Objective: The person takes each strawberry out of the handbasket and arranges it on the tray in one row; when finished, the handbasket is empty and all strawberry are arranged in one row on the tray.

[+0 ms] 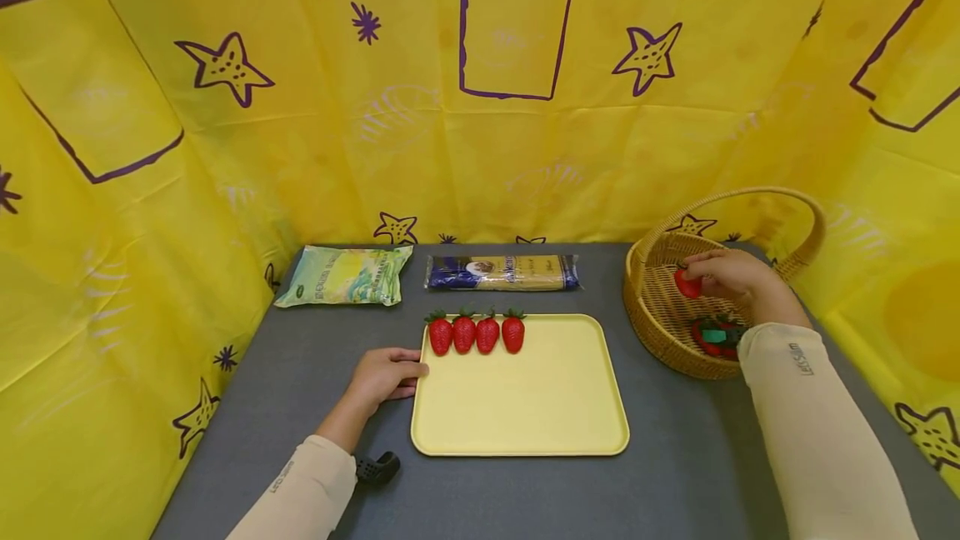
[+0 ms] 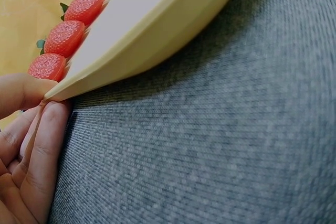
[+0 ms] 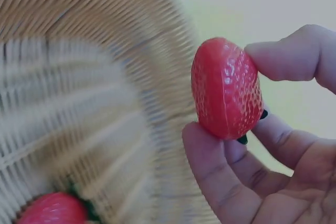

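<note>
Though shallow, tray (four strawberries aboard).

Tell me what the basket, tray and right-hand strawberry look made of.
Basket: woven strands, likely wicker or rattan, slight sheen; plastic weave possible.
Tray: probably plastic, smooth and mostly matte; even yellow colour, rounded moulded-looking rim.
Strawberry in the right hand: likely moulded plastic, glossy; bright highlights and a seam-like line down its side.

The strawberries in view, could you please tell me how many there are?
At least 6: four strawberries in a row along the far edge of the tray, a fifth held by the right hand, and a sixth in the basket, where more may be hidden.
</note>
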The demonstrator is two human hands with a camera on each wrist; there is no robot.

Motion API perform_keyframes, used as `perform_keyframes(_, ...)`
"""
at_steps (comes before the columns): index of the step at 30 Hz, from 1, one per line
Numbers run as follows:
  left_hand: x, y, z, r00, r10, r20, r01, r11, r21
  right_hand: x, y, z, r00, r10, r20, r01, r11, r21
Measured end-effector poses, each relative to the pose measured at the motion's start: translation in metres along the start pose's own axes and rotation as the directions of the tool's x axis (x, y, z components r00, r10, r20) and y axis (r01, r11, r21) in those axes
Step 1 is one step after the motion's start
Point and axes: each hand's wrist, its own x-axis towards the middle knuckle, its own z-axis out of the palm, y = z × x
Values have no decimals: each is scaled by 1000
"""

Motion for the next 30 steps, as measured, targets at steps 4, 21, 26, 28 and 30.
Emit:
perform_keyframes(4, 0, 0, 0, 1000, -7, -2, 7, 1000, 1, -25, -19, 3, 998, -53, -44, 51, 997, -53)
perform_keyframes(21, 3, -5, -1, 1000, -24, -13, 24, 1000, -8, -29, -61, 162, 982, -188, 28, 190, 975, -114)
perform_keyframes(26, 2, -5, -1, 1000, -19, -13, 19, 1000, 0, 13, -41, 217, 984, -148, -98, 128, 975, -181)
perform_keyframes(28, 1, -3, -1, 1000, -14, -10, 14, 1000, 1, 24, -36, 231, 977, -150, -153, 110, 963, -245)
perform_keyframes(30, 1, -2, -1, 1000, -11, -8, 11, 1000, -1, 31, -32, 239, 969, -163, -186, 103, 950, -295)
